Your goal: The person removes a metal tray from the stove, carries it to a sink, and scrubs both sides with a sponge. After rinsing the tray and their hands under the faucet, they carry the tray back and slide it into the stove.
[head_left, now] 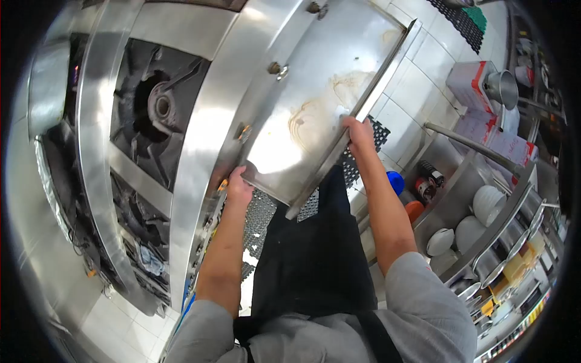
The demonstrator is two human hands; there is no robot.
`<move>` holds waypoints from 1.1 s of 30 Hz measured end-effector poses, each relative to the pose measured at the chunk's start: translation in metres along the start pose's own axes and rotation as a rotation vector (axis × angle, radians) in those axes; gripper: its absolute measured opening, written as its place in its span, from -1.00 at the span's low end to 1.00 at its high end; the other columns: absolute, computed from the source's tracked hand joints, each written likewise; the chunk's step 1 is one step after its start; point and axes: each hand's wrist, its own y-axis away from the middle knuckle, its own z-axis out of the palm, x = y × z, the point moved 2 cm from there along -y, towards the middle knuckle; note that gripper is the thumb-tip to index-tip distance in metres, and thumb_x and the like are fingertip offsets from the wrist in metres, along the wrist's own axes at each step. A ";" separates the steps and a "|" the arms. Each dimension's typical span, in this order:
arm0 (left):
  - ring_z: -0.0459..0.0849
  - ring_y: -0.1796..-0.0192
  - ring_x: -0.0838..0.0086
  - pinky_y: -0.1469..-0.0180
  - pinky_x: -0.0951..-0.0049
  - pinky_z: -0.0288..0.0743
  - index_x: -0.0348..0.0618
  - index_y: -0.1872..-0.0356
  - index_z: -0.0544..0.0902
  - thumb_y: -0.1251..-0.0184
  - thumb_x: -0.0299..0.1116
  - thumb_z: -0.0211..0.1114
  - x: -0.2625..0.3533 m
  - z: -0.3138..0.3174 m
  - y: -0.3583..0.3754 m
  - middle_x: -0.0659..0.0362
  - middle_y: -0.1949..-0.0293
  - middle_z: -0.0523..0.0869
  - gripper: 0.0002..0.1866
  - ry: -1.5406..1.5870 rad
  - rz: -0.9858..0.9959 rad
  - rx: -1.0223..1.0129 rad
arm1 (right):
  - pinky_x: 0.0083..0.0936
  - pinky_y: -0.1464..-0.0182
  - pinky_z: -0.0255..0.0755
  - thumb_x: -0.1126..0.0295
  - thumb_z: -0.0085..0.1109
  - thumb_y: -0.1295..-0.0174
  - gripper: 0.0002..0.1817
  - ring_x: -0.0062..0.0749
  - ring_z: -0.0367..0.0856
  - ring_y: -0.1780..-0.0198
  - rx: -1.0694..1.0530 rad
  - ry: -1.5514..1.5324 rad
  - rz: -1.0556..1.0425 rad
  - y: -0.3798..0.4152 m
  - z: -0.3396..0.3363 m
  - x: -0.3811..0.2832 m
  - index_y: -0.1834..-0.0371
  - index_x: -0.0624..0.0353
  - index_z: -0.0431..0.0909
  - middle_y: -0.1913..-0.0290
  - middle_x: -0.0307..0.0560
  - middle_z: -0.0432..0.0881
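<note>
A wide stainless steel tray with a raised rim slants out from under the stove front, brown stains and a bright glare on its surface. My left hand grips its near left corner, thumb on top and the fingers partly hidden. Farther along the outer rim, my right hand is closed round the edge, its fingertips out of sight beneath it. Several control knobs line the stove front just beside the tray's inner edge.
On the left is the stove with a dark burner. A shelf unit on the right holds white bowls, bottles and a metal pot. Black perforated mats lie on the white tiled floor.
</note>
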 end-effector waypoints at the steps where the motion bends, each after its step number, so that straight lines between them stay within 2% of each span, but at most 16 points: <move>1: 0.59 -0.05 0.26 -0.20 0.05 0.40 -0.11 0.02 0.53 -0.27 -0.31 0.18 -0.004 -0.001 -0.007 0.15 -0.02 0.62 -0.72 0.028 0.011 -0.021 | -0.42 0.25 0.47 0.53 0.25 0.09 -0.52 -0.30 0.58 0.24 -0.008 0.008 -0.007 0.000 -0.017 0.000 0.02 0.42 0.46 0.14 0.04 0.63; 2: 0.60 -0.03 0.25 -0.17 0.04 0.43 -0.11 0.03 0.53 -0.26 -0.32 0.20 -0.010 -0.004 -0.012 0.14 0.02 0.63 -0.73 0.057 0.022 -0.039 | -0.38 0.38 0.43 0.58 0.16 0.04 -0.74 -0.38 0.52 0.40 0.076 0.059 -0.051 0.001 -0.033 0.002 0.22 0.37 0.50 0.40 -0.11 0.55; 5: 0.62 0.02 0.18 -0.09 0.03 0.51 -0.17 0.03 0.49 -0.25 -0.36 0.18 -0.032 0.009 0.007 0.08 0.08 0.62 -0.72 0.091 -0.043 0.020 | -0.38 0.39 0.42 0.58 0.16 0.04 -0.79 -0.39 0.51 0.40 0.188 -0.036 -0.024 0.026 -0.078 -0.005 0.29 0.34 0.50 0.43 -0.14 0.52; 7: 0.61 0.03 0.16 -0.07 0.02 0.51 -0.18 0.01 0.47 -0.26 -0.37 0.17 -0.050 0.006 0.008 0.08 0.09 0.61 -0.71 0.090 -0.084 0.064 | -0.36 0.36 0.41 0.57 0.20 0.08 -0.72 -0.37 0.48 0.39 0.245 -0.002 0.035 0.011 -0.133 0.019 0.24 0.34 0.48 0.41 -0.16 0.51; 8: 0.61 0.02 0.14 -0.10 0.00 0.52 -0.21 -0.02 0.45 -0.26 -0.40 0.11 -0.063 -0.004 0.000 0.04 0.08 0.61 -0.69 0.138 -0.128 -0.037 | -0.35 0.36 0.40 0.57 0.18 0.08 -0.72 -0.36 0.48 0.38 0.229 0.010 0.026 0.015 -0.154 0.018 0.23 0.34 0.48 0.39 -0.15 0.51; 11: 0.60 -0.04 0.11 -0.14 -0.02 0.51 -0.25 -0.04 0.43 -0.28 -0.42 0.05 -0.093 0.006 0.022 -0.01 0.02 0.59 -0.68 0.099 -0.166 0.049 | -0.35 0.33 0.40 0.57 0.14 0.07 -0.73 -0.34 0.48 0.35 0.231 0.023 0.002 0.034 -0.194 0.011 0.23 0.33 0.47 0.36 -0.16 0.49; 12: 0.58 -0.12 0.07 -0.18 -0.03 0.50 -0.30 -0.07 0.40 -0.29 -0.46 -0.02 -0.099 0.017 0.034 -0.05 -0.05 0.56 -0.67 0.140 -0.183 -0.029 | -0.35 0.33 0.40 0.57 0.13 0.07 -0.73 -0.34 0.48 0.34 0.239 0.026 -0.001 0.039 -0.202 0.006 0.22 0.33 0.46 0.36 -0.16 0.48; 15: 0.56 -0.17 0.06 -0.21 -0.03 0.50 -0.33 -0.06 0.40 -0.29 -0.48 -0.05 -0.126 0.009 0.037 -0.07 -0.09 0.54 -0.67 0.094 -0.199 -0.115 | -0.36 0.30 0.40 0.58 0.11 0.07 -0.73 -0.33 0.48 0.34 0.263 0.037 0.059 0.062 -0.207 -0.013 0.22 0.32 0.47 0.36 -0.17 0.46; 16: 0.63 -0.05 0.13 -0.17 0.03 0.53 -0.20 0.10 0.49 -0.17 -0.53 0.03 -0.129 0.012 0.042 0.04 0.07 0.62 -0.74 0.140 -0.207 -0.145 | -0.37 0.27 0.42 0.58 0.11 0.07 -0.73 -0.32 0.49 0.33 0.254 0.030 0.055 0.055 -0.219 -0.007 0.22 0.29 0.47 0.35 -0.15 0.47; 20: 0.62 -0.14 0.13 -0.22 0.03 0.50 -0.31 -0.01 0.54 -0.12 -0.56 0.05 -0.137 0.025 0.083 -0.01 0.01 0.67 -0.62 0.112 -0.225 -0.198 | -0.38 0.25 0.40 0.56 0.13 0.06 -0.72 -0.33 0.47 0.34 0.268 0.028 0.100 0.045 -0.242 -0.006 0.20 0.26 0.49 0.36 -0.17 0.47; 23: 0.60 -0.17 0.12 -0.25 0.01 0.46 -0.36 0.03 0.56 -0.09 -0.57 0.06 -0.145 0.017 0.114 -0.04 -0.01 0.66 -0.63 0.098 -0.235 -0.388 | -0.41 0.32 0.37 0.50 0.14 0.03 -0.95 -0.36 0.46 0.44 0.282 0.006 0.099 0.050 -0.257 -0.016 0.50 0.14 0.47 0.50 -0.25 0.46; 25: 0.61 -0.15 0.11 -0.27 0.03 0.44 -0.40 0.04 0.56 -0.06 -0.57 0.09 -0.136 0.019 0.137 -0.06 -0.02 0.66 -0.63 0.080 -0.218 -0.418 | -0.43 0.32 0.36 0.48 0.15 0.03 -0.94 -0.36 0.46 0.44 0.222 0.018 0.104 0.068 -0.263 -0.026 0.54 0.12 0.47 0.51 -0.22 0.47; 27: 0.62 -0.14 0.11 -0.27 0.03 0.44 -0.40 0.07 0.57 -0.05 -0.58 0.10 -0.138 0.003 0.145 -0.06 -0.01 0.66 -0.64 0.048 -0.220 -0.444 | -0.44 0.31 0.36 0.49 0.15 0.03 -0.97 -0.37 0.46 0.43 0.271 0.047 0.150 0.097 -0.263 -0.043 0.52 0.15 0.50 0.51 -0.22 0.47; 29: 0.63 -0.13 0.09 -0.28 0.04 0.44 -0.45 0.05 0.57 -0.05 -0.60 0.11 -0.146 -0.024 0.150 -0.07 -0.02 0.67 -0.63 0.072 -0.258 -0.463 | -0.38 0.34 0.32 0.53 0.12 0.02 -0.96 -0.38 0.45 0.40 0.302 0.037 0.020 0.131 -0.260 -0.059 0.48 0.19 0.48 0.47 -0.21 0.43; 31: 0.64 -0.12 0.07 -0.27 0.02 0.45 -0.46 0.02 0.57 -0.05 -0.61 0.10 -0.141 -0.031 0.181 -0.07 -0.04 0.67 -0.61 0.037 -0.245 -0.491 | -0.38 0.34 0.35 0.51 0.13 0.05 -0.89 -0.38 0.46 0.43 0.318 0.143 0.001 0.162 -0.271 -0.072 0.41 0.21 0.51 0.48 -0.19 0.45; 33: 0.66 -0.09 0.12 -0.20 -0.02 0.51 -0.35 -0.03 0.57 -0.08 -0.65 0.11 -0.134 -0.034 0.213 -0.02 0.00 0.68 -0.59 0.035 -0.279 -0.585 | -0.44 0.42 0.30 0.49 0.10 0.02 -0.96 -0.41 0.41 0.50 0.300 0.128 -0.028 0.199 -0.274 -0.084 0.56 0.10 0.46 0.54 -0.26 0.42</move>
